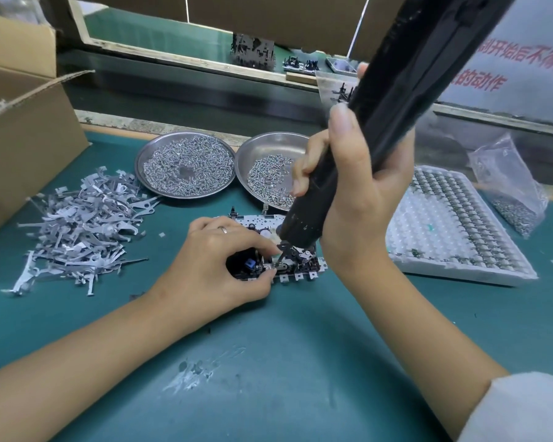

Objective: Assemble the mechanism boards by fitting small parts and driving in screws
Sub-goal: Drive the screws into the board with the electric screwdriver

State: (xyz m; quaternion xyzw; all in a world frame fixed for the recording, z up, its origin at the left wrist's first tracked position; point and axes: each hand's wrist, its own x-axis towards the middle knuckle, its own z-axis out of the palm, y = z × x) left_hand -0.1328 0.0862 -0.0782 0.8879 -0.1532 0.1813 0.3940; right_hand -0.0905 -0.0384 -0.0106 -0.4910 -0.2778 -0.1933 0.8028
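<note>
A mechanism board [296,266] with black and metal parts lies on the green mat at the centre. My left hand [217,260] curls over its left end, thumb and fingertips pinching at a small metal part on it. My right hand [355,189] grips a long black electric screwdriver [393,106] that slants down from the upper right. Its bit touches the board just right of my left fingertips. The left hand hides the board's left part.
Two steel dishes of screws [186,164] [268,173] stand behind the board. A heap of grey metal levers [80,224] lies at the left beside a cardboard box [20,122]. A white parts tray [454,224] and a plastic bag of screws [508,186] sit at the right.
</note>
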